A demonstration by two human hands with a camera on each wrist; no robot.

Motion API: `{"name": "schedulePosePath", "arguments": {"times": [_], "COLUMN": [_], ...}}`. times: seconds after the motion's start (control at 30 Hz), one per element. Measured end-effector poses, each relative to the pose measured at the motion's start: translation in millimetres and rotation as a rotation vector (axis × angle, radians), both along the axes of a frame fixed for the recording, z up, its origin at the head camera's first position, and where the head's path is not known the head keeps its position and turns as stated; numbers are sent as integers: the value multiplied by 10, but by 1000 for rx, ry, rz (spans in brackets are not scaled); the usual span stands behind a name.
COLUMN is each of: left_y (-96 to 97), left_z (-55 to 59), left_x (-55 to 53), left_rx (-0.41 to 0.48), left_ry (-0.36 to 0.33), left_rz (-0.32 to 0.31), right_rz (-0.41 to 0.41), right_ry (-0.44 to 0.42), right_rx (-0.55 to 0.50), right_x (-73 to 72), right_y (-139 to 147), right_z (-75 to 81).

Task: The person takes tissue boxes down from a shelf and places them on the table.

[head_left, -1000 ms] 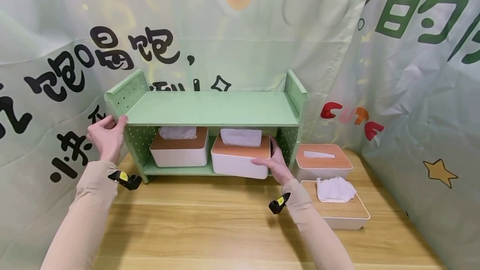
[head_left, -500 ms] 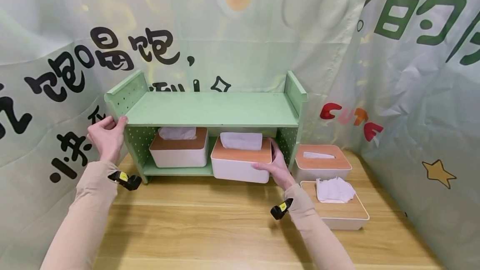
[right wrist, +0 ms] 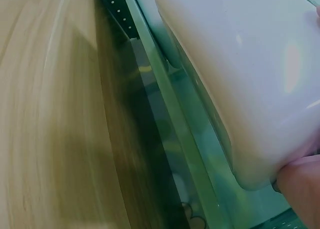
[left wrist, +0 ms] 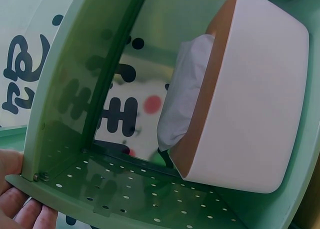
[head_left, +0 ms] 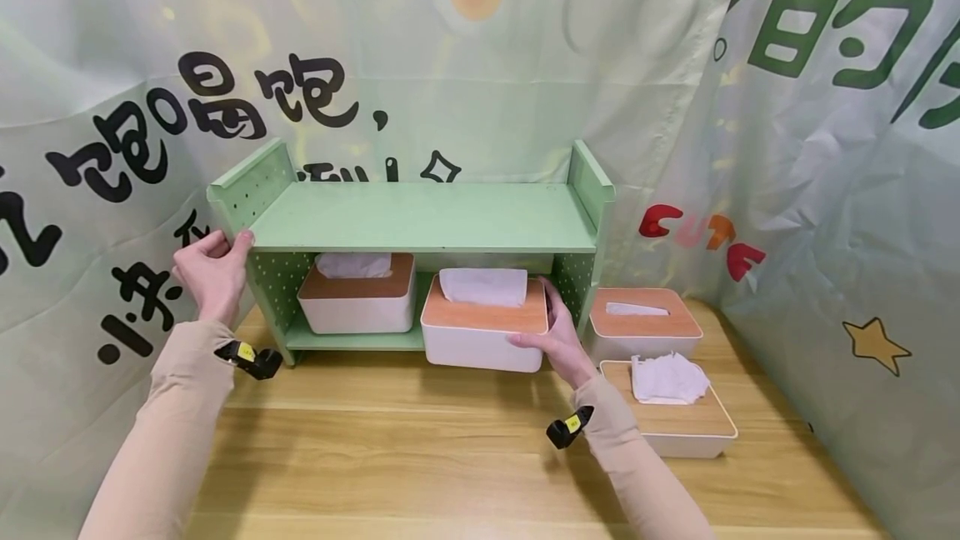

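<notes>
A green two-tier shelf (head_left: 427, 215) with perforated side panels stands on the wooden table. My left hand (head_left: 215, 273) grips the front edge of its left panel; in the left wrist view, the thumb and fingers (left wrist: 37, 214) lie on either side of that edge. My right hand (head_left: 557, 336) holds a white tissue box (head_left: 480, 347) with a wood-look lid by its right end. Part of this box juts out past the lower tier's front edge, and in the right wrist view its underside shows above the tier. Another tissue box (head_left: 360, 315) sits at the left of the same tier.
Right of the shelf, a tissue box (head_left: 630, 342) with a wood-look lid stands on the table (head_left: 390, 457). In front of it, near my right forearm, lies another tissue box (head_left: 693, 442) with tissue sticking up. A printed curtain (head_left: 480, 90) hangs behind and along both sides.
My right hand has drawn the tissue box outward, toward me and slightly right, so more of it projects from the shelf. My left hand keeps its place on the panel.
</notes>
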State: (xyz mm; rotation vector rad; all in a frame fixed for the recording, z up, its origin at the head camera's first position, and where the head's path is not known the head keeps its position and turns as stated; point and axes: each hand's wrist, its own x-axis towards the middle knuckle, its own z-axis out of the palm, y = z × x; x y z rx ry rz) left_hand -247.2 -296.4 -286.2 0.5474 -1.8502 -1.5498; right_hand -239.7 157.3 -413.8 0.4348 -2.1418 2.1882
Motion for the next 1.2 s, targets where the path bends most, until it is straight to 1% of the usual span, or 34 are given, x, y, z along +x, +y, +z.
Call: {"name": "schedulePosePath", "arguments": {"times": [0.17, 0.43, 0.77, 0.97, 1.2], "left_y": [-3, 2, -4, 1, 7], "left_z": [-5, -9, -19, -12, -4], "left_x": [11, 14, 5, 12, 16], "left_rx": [-7, -20, -43, -36, -36], "left_ry": [6, 25, 24, 27, 26], "left_rz": [0, -6, 7, 2, 3], "right_rz": [4, 30, 34, 64, 64], "right_ry": [9, 27, 28, 24, 41], "right_rx": [6, -28, -38, -64, -46], "right_x": [48, 109, 194, 256, 313], "right_y": [12, 31, 61, 59, 81], "right_z": [7, 11, 15, 27, 3]}}
